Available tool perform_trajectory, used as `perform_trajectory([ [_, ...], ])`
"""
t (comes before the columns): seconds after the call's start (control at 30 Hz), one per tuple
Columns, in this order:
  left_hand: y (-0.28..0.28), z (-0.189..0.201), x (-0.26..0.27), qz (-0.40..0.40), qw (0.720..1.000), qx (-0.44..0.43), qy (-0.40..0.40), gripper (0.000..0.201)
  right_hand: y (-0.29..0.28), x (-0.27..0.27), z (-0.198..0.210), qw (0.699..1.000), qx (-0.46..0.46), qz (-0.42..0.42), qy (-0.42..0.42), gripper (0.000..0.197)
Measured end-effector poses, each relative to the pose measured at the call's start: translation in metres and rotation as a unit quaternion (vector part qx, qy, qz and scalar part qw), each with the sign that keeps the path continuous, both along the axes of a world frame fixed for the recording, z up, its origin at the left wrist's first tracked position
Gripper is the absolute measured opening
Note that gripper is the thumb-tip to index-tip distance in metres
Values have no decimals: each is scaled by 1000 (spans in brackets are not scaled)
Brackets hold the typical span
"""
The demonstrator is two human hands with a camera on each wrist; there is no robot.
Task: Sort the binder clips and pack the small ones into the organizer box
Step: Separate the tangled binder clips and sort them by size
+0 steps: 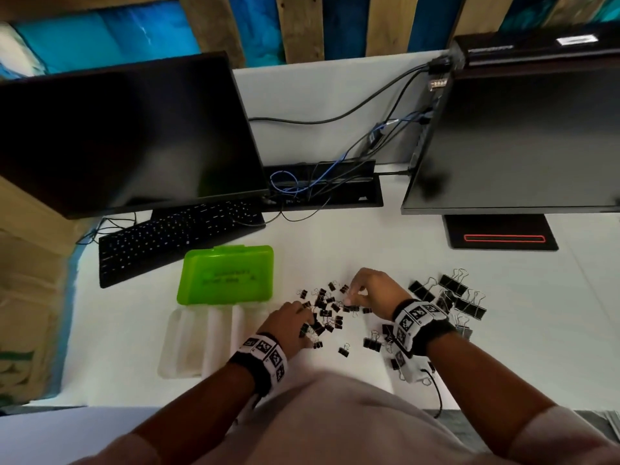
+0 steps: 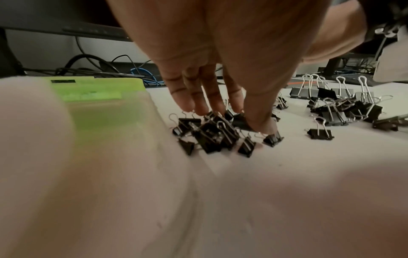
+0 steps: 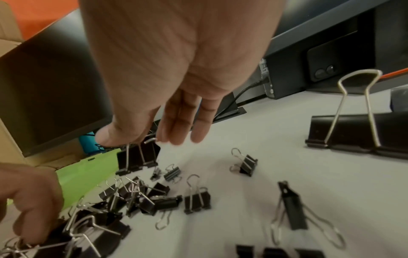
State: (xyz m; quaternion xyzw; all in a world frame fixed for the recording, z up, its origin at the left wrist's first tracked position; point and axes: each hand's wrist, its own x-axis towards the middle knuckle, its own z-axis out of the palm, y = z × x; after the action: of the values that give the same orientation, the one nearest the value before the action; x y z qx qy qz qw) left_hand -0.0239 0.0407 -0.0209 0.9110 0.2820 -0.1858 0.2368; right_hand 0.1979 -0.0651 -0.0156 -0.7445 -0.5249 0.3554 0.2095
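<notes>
A pile of small black binder clips [image 1: 323, 310] lies on the white desk between my hands. My left hand [image 1: 307, 325] reaches down into the pile, fingers [image 2: 198, 104] and thumb closing round a bunch of small clips [image 2: 212, 134]. My right hand [image 1: 350, 297] pinches the wire handle of one black clip [image 3: 137, 157] between thumb and forefinger and holds it just above the pile. Larger clips [image 1: 453, 293] lie grouped to the right. The organizer box stands open to the left, with its green lid [image 1: 228, 275] behind its clear compartment tray [image 1: 188, 344].
A black keyboard [image 1: 174, 239] sits behind the box. Two dark monitors [image 1: 127, 139] [image 1: 523, 139] stand at the back, with a cable tray [image 1: 322, 186] between them. A monitor base [image 1: 500, 236] lies at the right. A big clip [image 3: 353, 132] stands close by my right hand.
</notes>
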Motion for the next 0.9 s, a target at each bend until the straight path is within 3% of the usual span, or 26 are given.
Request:
perform_trajectory([
  [0.2,-4,-1,-5,-16,998,28,-47,24,-4,-31,6,998,-11,50,-27,22],
  [0.3,0,0,-9,38,996,17,-84,34,-3,-59,7,989,10,138,-42,9],
  [0.4,5,2,-13,51,995,25,-86,41,5,-81,2,956,8,254,-144,33],
  [0.5,7,2,-16,51,997,16,-61,45,14,-92,-4,937,-23,294,-186,31],
  [0.63,9,1,-15,29,998,13,-62,60,17,-88,-5,945,-44,271,-176,17],
  [0.73,12,2,-9,8,997,3,-72,67,13,-78,3,973,-61,188,-114,14],
  [0.9,17,-1,-7,2,998,-26,-64,52,-2,-60,9,997,-34,64,-22,8],
])
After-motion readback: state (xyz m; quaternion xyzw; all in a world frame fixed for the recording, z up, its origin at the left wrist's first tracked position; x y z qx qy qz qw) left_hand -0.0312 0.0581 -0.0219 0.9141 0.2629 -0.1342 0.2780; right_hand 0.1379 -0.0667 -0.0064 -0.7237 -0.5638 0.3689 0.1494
